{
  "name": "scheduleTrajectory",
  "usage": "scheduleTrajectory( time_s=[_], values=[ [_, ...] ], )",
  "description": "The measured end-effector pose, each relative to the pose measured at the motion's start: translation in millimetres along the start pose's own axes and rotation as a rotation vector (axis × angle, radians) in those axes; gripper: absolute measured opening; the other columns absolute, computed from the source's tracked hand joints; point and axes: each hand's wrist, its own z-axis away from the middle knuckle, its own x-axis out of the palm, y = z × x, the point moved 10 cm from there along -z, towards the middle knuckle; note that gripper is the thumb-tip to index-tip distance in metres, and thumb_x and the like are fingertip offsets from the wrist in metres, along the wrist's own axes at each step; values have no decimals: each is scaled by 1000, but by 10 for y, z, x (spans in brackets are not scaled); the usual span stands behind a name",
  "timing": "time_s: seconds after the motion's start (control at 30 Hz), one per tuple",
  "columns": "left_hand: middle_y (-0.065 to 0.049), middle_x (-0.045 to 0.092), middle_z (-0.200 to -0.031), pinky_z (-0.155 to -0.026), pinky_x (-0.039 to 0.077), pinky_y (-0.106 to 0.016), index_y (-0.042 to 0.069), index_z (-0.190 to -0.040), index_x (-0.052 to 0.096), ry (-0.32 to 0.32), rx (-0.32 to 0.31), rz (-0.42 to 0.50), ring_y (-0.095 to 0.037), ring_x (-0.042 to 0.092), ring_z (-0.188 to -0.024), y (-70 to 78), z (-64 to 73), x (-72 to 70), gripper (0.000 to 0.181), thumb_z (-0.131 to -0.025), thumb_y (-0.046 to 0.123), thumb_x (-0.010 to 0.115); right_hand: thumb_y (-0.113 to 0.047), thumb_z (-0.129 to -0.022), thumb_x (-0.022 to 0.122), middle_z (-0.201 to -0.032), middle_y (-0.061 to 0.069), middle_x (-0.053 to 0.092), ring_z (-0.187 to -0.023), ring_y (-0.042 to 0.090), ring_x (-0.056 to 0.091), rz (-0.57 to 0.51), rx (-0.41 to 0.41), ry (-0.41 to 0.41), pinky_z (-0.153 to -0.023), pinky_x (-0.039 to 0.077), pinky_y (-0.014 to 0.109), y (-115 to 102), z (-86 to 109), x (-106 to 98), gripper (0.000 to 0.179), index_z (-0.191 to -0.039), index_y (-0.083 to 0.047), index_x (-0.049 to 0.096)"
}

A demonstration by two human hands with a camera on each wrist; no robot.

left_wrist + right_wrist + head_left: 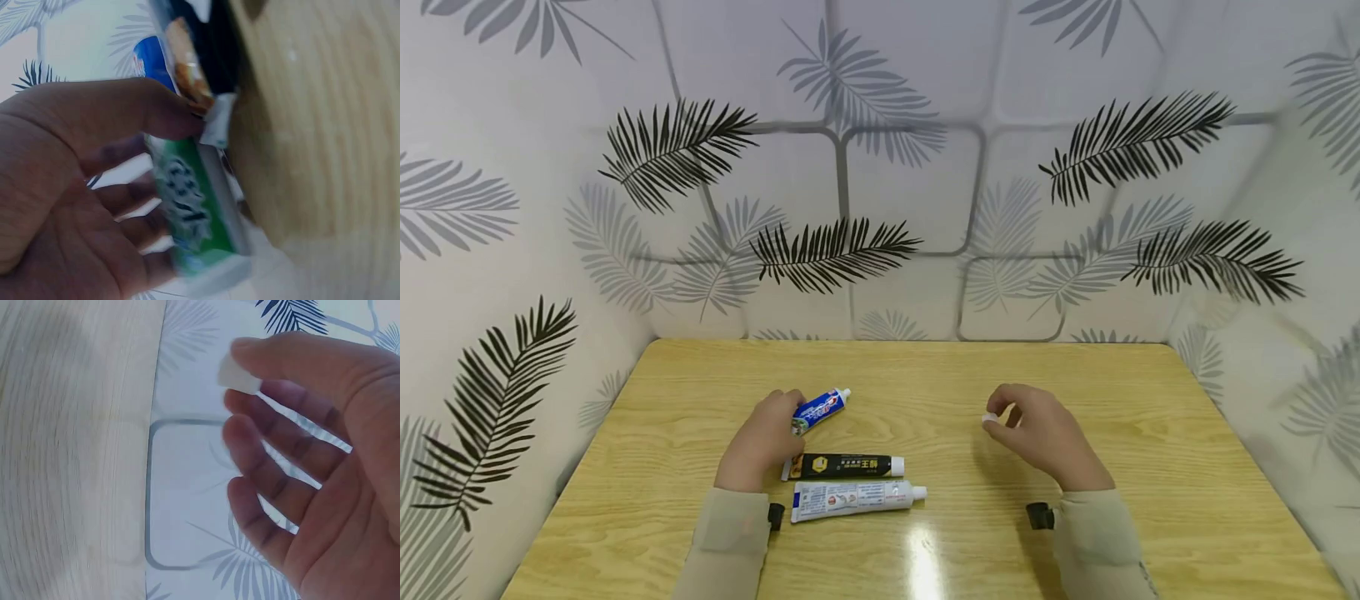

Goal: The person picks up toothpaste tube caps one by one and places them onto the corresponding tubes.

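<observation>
My left hand (766,435) holds a blue toothpaste tube (820,408) by its tail end, with the white nozzle end pointing to the far right. In the left wrist view the tube's green part (187,200) lies between thumb and fingers. Right by the left thumb is the tail of a black toothpaste tube (850,466), which has a white cap. Nearer to me a white toothpaste tube (857,498) lies roughly parallel to it. Off to the right, my right hand (1041,429) pinches a small white cap (237,375) between thumb and index finger, above the table.
The wooden table (917,375) ends at a patterned wall (910,192) along its back. Dark wrist-camera mounts sit at both cuffs. Light glares off the table's front middle.
</observation>
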Motion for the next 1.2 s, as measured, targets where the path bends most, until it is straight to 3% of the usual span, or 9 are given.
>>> scheduleTrajectory(
  time_s=[0.23, 0.5, 0.9, 1.2],
  values=[
    [-12, 68, -118, -92, 56, -44, 1, -127, 70, 39, 116, 52, -22, 59, -98, 116, -29, 14, 49, -79, -6, 78, -21, -100, 77, -107, -3, 74, -84, 13, 64, -120, -98, 45, -73, 53, 33, -144, -16, 5, 12, -111, -18, 75],
    [-5, 67, -114, -89, 57, -38, 5, -129, 71, 53, 203, 118, -18, 58, -95, 339, 16, -11, 51, -81, -4, 83, -23, -99, 77, -109, -6, 74, -85, 11, 66, -200, -163, 87, -86, 58, 48, -285, -4, -13, 12, -111, -21, 75],
    [-2, 68, -118, -101, 58, -41, 5, -131, 72, 50, 393, 148, -17, 64, -108, 882, 232, -108, 50, -83, -4, 83, -24, -98, 79, -107, -8, 74, -84, 9, 65, -239, -174, 80, -87, 58, 40, -397, 9, 3, 10, -109, -26, 77],
    [0, 67, -117, -96, 58, -39, 7, -133, 71, 34, 481, 171, -14, 63, -105, 1105, 394, -188, 51, -83, -4, 79, -25, -98, 79, -103, -13, 73, -84, 9, 64, -256, -219, 91, -89, 57, 39, -571, 62, -60, 12, -108, -29, 77]
  ],
)
